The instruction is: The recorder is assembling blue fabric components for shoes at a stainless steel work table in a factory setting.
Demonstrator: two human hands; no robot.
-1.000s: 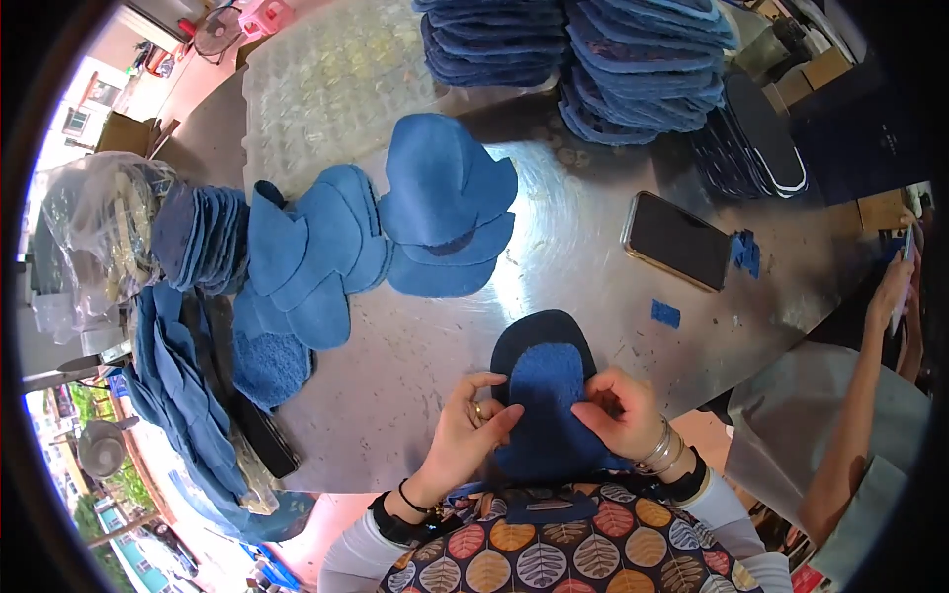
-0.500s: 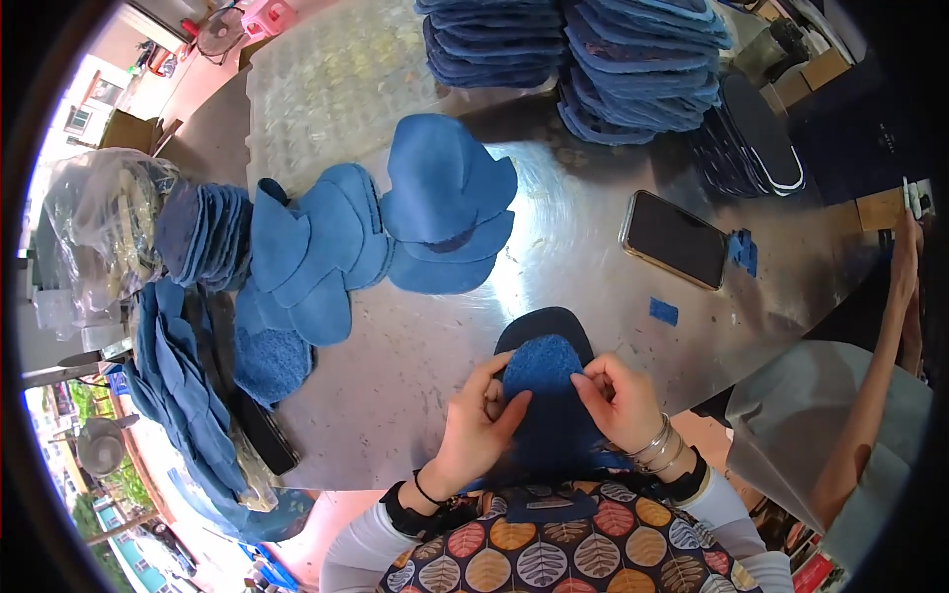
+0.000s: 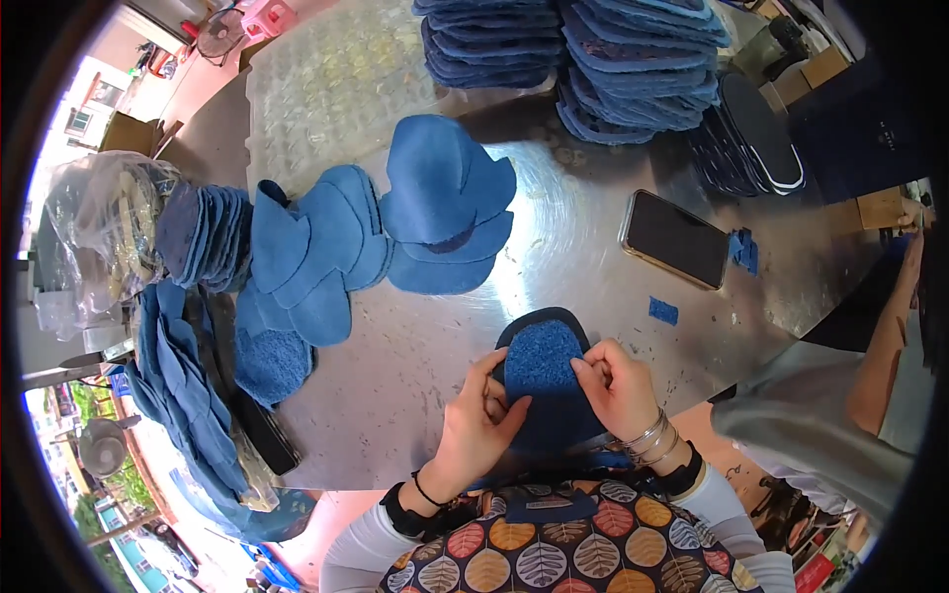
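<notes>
A blue fuzzy-topped suede piece lies over a dark, round-ended sole at the table's near edge. Only a thin dark rim of the sole shows around the rounded far end. From the left side, my left hand is closed on the edge of the suede piece, thumb on top and fingers curled at the sole's side. Opposite it, my right hand pinches the right edge between thumb and fingers. The near ends of both layers sink into shadow by my apron.
Loose blue suede pieces spread across the left of the metal table. Tall blue stacks stand at the back, near black soles. A phone lies right, by blue scraps. Another person's arm is at far right.
The suede piece now covers more of the sole's far end, with its fuzzy face lying flatter and showing wider. My hands have barely shifted. The other person's arm at the right has moved.
</notes>
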